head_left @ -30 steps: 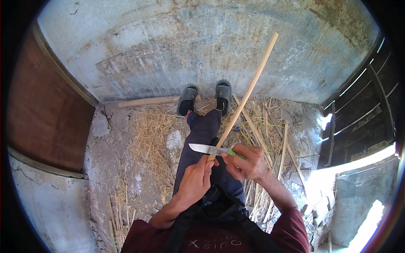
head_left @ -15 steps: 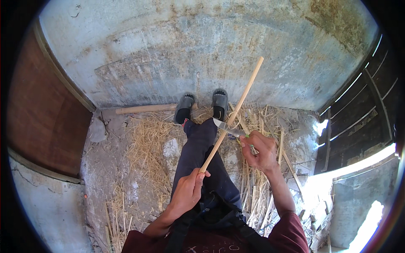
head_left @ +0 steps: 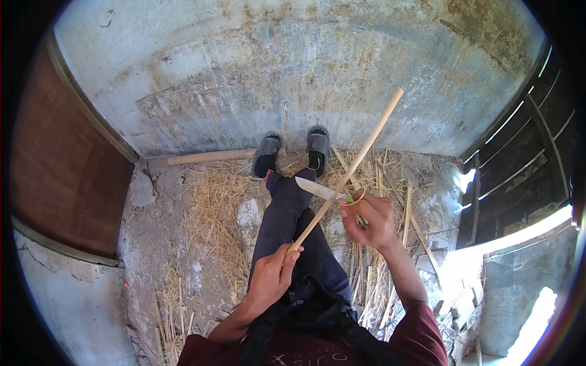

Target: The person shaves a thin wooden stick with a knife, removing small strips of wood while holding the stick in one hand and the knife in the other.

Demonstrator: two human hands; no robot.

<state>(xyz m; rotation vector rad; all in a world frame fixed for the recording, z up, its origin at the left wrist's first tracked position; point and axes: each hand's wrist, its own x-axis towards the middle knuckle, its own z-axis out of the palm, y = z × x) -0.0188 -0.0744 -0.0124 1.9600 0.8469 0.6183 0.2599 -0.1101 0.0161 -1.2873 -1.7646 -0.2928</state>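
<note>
My left hand [head_left: 274,273] grips the lower end of a long pale wooden stick [head_left: 370,141], which slants up and to the right across my thigh. In my right hand [head_left: 370,221] is a knife [head_left: 314,187] with a broad silver blade and a greenish handle mostly hidden by the fingers. The blade lies across the stick near its middle, its tip pointing left over my leg. A thin curled shaving [head_left: 359,196] loops beside the knife handle, by my right fingers.
Straw and shavings [head_left: 213,207] cover the floor, with several split sticks [head_left: 421,238] at the right. A thick round pole [head_left: 210,157] lies along the stained wall [head_left: 293,73]. A brown door panel [head_left: 67,152] stands left, dark slats [head_left: 519,158] right. My feet wear grey slippers [head_left: 318,141].
The knife has slid down the stick toward my left hand, and its blade now reaches farther left. The stick's far end has swung right. A curled shaving now shows by my right fingers.
</note>
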